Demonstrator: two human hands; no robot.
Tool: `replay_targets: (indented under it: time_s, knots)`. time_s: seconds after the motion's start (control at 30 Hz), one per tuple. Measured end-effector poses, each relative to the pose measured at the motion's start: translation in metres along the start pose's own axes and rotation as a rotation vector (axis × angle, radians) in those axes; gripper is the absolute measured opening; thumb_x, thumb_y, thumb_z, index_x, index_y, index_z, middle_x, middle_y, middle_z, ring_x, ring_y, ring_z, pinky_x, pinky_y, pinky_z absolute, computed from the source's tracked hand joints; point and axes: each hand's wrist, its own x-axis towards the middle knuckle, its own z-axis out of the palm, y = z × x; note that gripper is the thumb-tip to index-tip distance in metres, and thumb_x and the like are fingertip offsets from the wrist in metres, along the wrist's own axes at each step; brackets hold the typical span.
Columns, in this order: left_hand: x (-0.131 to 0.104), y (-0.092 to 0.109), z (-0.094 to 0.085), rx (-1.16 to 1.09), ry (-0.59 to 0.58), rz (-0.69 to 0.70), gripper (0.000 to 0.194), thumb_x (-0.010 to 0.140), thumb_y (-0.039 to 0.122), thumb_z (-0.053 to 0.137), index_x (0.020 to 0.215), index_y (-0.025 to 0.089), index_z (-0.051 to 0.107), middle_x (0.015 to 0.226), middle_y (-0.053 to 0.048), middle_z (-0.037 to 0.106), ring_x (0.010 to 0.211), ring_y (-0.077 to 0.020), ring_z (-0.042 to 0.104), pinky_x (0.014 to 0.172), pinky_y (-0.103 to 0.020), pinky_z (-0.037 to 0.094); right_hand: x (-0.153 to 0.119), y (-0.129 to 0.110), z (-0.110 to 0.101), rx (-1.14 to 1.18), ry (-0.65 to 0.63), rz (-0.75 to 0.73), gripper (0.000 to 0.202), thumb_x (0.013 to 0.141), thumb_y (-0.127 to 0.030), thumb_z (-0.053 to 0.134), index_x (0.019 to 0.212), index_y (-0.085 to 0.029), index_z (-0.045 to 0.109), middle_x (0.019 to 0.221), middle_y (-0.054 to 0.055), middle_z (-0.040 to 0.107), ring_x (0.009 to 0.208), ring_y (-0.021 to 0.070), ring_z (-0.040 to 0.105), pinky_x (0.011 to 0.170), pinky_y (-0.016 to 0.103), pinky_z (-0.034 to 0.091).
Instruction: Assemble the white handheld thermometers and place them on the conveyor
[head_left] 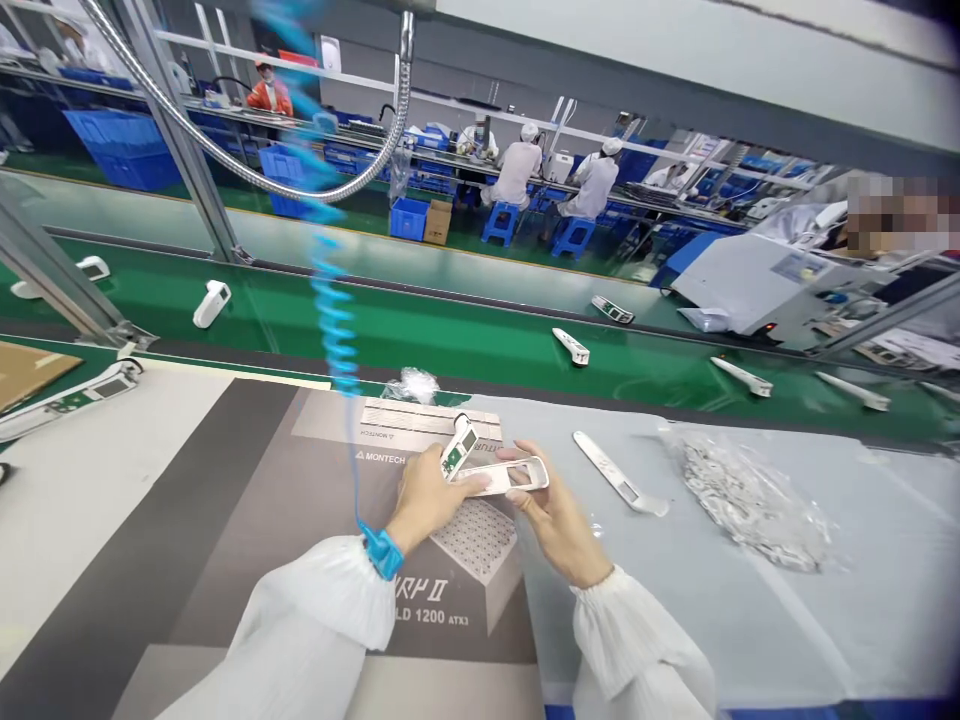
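Observation:
My left hand (424,497) grips a small white device part with a green circuit board and a little screen (459,450), tilted upward. My right hand (553,520) holds a flat white plastic shell with a rectangular window (517,476) by its right end. The two parts touch between my hands, above a printed grey carton (300,520). A blue wrist strap (381,549) with a blue coiled cord (334,330) circles my left wrist. Both arms wear white sleeves.
A long white shell (619,475) and a clear bag of small white parts (750,495) lie to the right. White devices ride the green conveyor belt (450,340) behind. Metal frame posts stand at left. Seated workers in white sit at far benches.

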Motion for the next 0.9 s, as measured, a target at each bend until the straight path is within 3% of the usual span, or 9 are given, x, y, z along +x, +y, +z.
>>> replay_targets:
  time_s: [0.1, 0.23, 0.3, 0.4, 0.5, 0.6, 0.73, 0.8, 0.9]
  knots:
    - [0.000, 0.002, 0.000, 0.037, -0.027, 0.043, 0.043, 0.080, 0.057, 0.065, 0.095, 0.016, 0.064, 0.088, -0.008, 0.072, 0.080, -0.0247, 0.067, 0.065, -0.029, 0.044, -0.011, 0.015, -0.011, 0.030, 0.033, 0.085, 0.051, 0.086, -0.044, 0.065, 0.128, -0.027, 0.043, 0.133, 0.011, 0.059, 0.119, 0.0267, 0.061, 0.105, 0.049, 0.046]
    - [-0.007, 0.007, -0.013, 0.014, -0.052, 0.175, 0.050, 0.102, 0.048, 0.024, 0.109, 0.019, 0.064, 0.090, -0.005, 0.071, 0.080, -0.0208, 0.065, 0.070, -0.031, 0.046, -0.020, 0.017, -0.010, 0.074, 0.075, 0.119, 0.045, 0.083, -0.045, 0.068, 0.119, -0.025, 0.051, 0.127, 0.011, 0.064, 0.114, 0.0263, 0.063, 0.104, 0.050, 0.047]
    - [-0.010, 0.008, -0.015, 0.015, -0.027, 0.342, 0.040, 0.102, 0.041, 0.032, 0.125, 0.022, 0.059, 0.109, -0.005, 0.070, 0.097, -0.0214, 0.063, 0.084, -0.034, 0.047, -0.020, 0.016, -0.006, 0.106, 0.077, 0.117, 0.047, 0.083, -0.046, 0.069, 0.120, -0.024, 0.051, 0.123, 0.011, 0.066, 0.114, 0.0263, 0.063, 0.104, 0.049, 0.047]
    - [-0.010, 0.003, -0.007, 0.004, -0.095, 0.544, 0.034, 0.094, 0.035, 0.055, 0.124, 0.022, 0.061, 0.123, -0.006, 0.066, 0.114, -0.0225, 0.057, 0.101, -0.037, 0.042, -0.017, 0.018, 0.000, 0.122, 0.115, 0.086, 0.049, 0.081, -0.045, 0.070, 0.120, -0.021, 0.053, 0.122, 0.011, 0.066, 0.116, 0.0268, 0.061, 0.103, 0.046, 0.047]
    - [-0.010, -0.001, 0.002, -0.086, -0.193, 0.498, 0.033, 0.088, 0.034, 0.065, 0.119, 0.023, 0.065, 0.120, -0.003, 0.068, 0.111, -0.0203, 0.061, 0.100, -0.033, 0.045, -0.016, 0.021, 0.003, 0.123, 0.170, 0.059, 0.046, 0.081, -0.045, 0.071, 0.116, -0.020, 0.056, 0.120, 0.011, 0.066, 0.114, 0.0267, 0.062, 0.100, 0.043, 0.049]
    - [-0.015, 0.003, 0.003, -0.124, -0.183, 0.420, 0.033, 0.086, 0.036, 0.069, 0.117, 0.025, 0.065, 0.121, -0.001, 0.068, 0.110, -0.0190, 0.063, 0.100, -0.030, 0.046, -0.020, 0.014, 0.008, 0.166, 0.223, 0.062, 0.047, 0.075, -0.048, 0.075, 0.110, -0.021, 0.059, 0.114, 0.009, 0.069, 0.109, 0.0266, 0.064, 0.097, 0.041, 0.050]
    - [-0.030, 0.005, 0.001, -0.001, -0.136, 0.478, 0.032, 0.094, 0.039, 0.056, 0.123, 0.026, 0.061, 0.130, -0.002, 0.064, 0.119, -0.0200, 0.059, 0.103, -0.030, 0.045, -0.027, -0.010, 0.025, 0.262, 0.290, 0.062, 0.050, 0.071, -0.053, 0.078, 0.108, -0.025, 0.060, 0.114, 0.004, 0.070, 0.109, 0.0253, 0.065, 0.099, 0.039, 0.049]
    - [-0.040, -0.004, 0.005, 0.183, -0.080, 0.588, 0.037, 0.099, 0.039, 0.046, 0.130, 0.023, 0.056, 0.130, -0.006, 0.064, 0.113, -0.0223, 0.064, 0.091, -0.030, 0.051, -0.025, -0.019, 0.039, 0.279, 0.331, 0.077, 0.049, 0.080, -0.067, 0.061, 0.106, -0.025, 0.061, 0.107, 0.004, 0.073, 0.104, 0.0257, 0.067, 0.095, 0.041, 0.052]
    - [-0.055, -0.026, 0.013, 0.509, 0.051, 0.819, 0.038, 0.101, 0.043, 0.039, 0.114, 0.017, 0.063, 0.095, -0.008, 0.075, 0.067, -0.0226, 0.071, 0.052, -0.029, 0.048, -0.020, -0.022, 0.061, 0.432, 0.499, 0.219, 0.065, 0.088, -0.076, 0.018, 0.081, -0.029, 0.062, 0.063, 0.005, 0.066, 0.075, 0.0254, 0.071, 0.082, 0.044, 0.057]
